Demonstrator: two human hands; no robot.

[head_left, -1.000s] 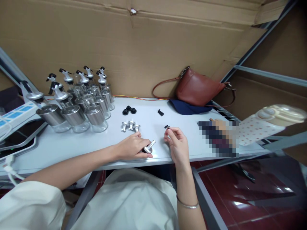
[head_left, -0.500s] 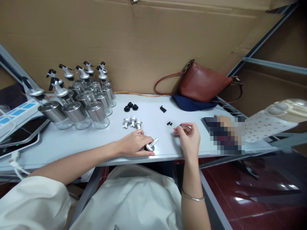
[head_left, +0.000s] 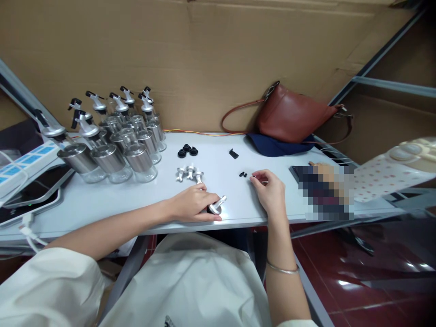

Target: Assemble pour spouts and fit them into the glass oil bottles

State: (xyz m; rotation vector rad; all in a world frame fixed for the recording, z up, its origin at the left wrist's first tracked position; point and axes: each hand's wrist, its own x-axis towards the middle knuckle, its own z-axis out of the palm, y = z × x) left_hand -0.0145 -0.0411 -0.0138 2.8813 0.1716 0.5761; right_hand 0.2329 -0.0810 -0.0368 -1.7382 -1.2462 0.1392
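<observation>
My left hand (head_left: 195, 202) rests near the front edge of the table, its fingers closed around a silver pourer spout (head_left: 217, 206) with a dark base. To the right, thumb and index finger of my right hand (head_left: 271, 191) are pinched together, with a tiny dark piece (head_left: 254, 177) just showing at the tips. Right beside those fingertips lie several small black pieces (head_left: 243, 174). Beyond my left hand are three silver spout tops (head_left: 190, 173), and behind them three black stoppers (head_left: 187, 151). A flat black lever (head_left: 234, 154) lies alone farther back.
Several glass bottles with steel sleeves (head_left: 139, 157), many topped with pourers, crowd the left. A white power strip (head_left: 29, 159) is beside them. At the back right a brown bag (head_left: 289, 116) sits on dark blue cloth (head_left: 269, 146). A dotted white container (head_left: 378, 181) stands far right.
My right hand has turned slightly, its fingers drawn closer together, and stays by the small black pieces. My left hand keeps its hold on the spout. The view has shifted slightly.
</observation>
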